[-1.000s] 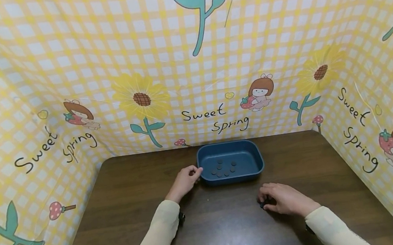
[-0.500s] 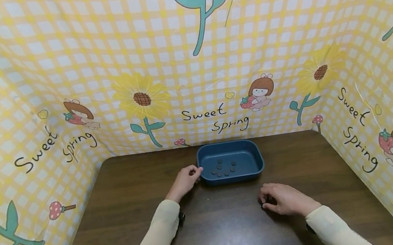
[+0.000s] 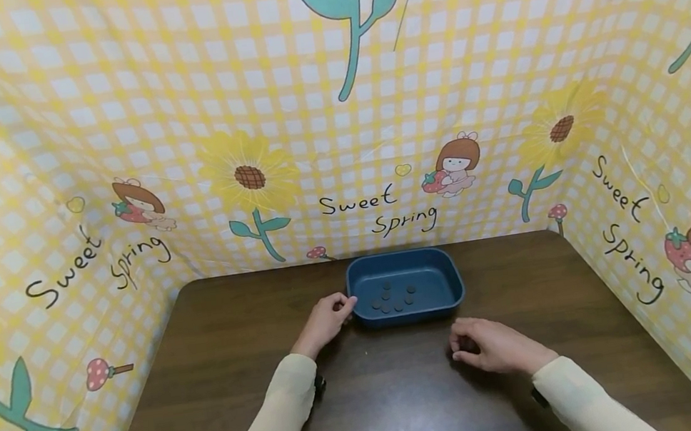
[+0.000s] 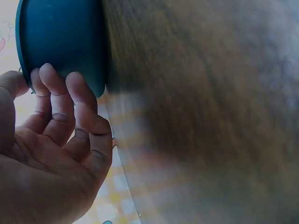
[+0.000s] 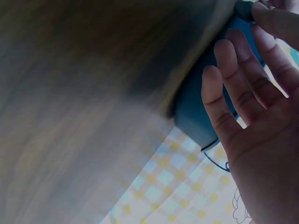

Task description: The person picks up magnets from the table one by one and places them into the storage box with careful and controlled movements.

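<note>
In the head view my left hand (image 3: 326, 320) is at the left side of a blue rectangular tray (image 3: 410, 317). Its thumb and fingertips pinch the tray's rim, as the left wrist view also shows at the blue wall (image 4: 65, 42). Several small dark round discs (image 3: 398, 307) lie flat on the tray's floor. My right hand (image 3: 494, 346) hovers just in front of the tray's right front corner. Between its thumb and index finger it pinches a small dark disc (image 5: 244, 9), seen in the right wrist view; the head view hides this disc behind the fingers.
A brown wooden table (image 3: 370, 414) carries the tray near its back edge. A yellow checked cloth (image 3: 334, 123) with printed flowers and lettering stands as a wall behind and on both sides. A tiny pale speck (image 3: 366, 352) is on the wood between the hands.
My right hand has picked the dark disc up from the tabletop and risen slightly toward the tray. The left hand and the tray have stayed where they were.
</note>
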Tool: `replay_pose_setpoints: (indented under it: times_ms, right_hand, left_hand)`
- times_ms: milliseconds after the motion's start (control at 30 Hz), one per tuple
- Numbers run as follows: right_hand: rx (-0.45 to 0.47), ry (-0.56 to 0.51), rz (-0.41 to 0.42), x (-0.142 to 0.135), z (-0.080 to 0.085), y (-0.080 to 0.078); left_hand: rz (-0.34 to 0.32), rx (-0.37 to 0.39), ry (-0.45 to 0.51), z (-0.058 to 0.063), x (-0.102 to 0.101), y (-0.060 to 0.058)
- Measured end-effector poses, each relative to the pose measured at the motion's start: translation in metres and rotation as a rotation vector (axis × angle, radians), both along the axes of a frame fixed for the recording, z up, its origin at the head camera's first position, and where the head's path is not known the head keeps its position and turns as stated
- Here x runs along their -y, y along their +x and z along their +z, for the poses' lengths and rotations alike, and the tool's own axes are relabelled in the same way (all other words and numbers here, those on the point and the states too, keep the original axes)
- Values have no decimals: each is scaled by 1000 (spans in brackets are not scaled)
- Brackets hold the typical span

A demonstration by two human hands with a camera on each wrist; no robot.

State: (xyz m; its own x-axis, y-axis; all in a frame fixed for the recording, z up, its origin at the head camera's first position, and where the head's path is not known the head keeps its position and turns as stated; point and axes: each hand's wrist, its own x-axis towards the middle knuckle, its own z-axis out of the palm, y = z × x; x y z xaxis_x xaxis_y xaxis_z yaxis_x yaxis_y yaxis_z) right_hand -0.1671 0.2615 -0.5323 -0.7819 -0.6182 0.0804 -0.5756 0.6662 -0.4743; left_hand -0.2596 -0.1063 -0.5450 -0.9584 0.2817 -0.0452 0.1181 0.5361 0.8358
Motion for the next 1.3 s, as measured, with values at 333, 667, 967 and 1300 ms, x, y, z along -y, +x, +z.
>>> replay_pose_setpoints:
  times_ms: [333,667,967,1300]
  right_hand:
    - [26,-126,2,11,21,-11]
    - [29,-230,24,12,36,-23]
    - [67,-291,-18,16,40,-40]
    - [91,-297,-93,24,45,-58]
  left_hand:
    - [13,-7,0,3,-1,0]
    - [3,-4,10,0,-1,-1]
    - [-6,-6,14,-2,0,0]
    - [-9,-10,14,-1,1,0]
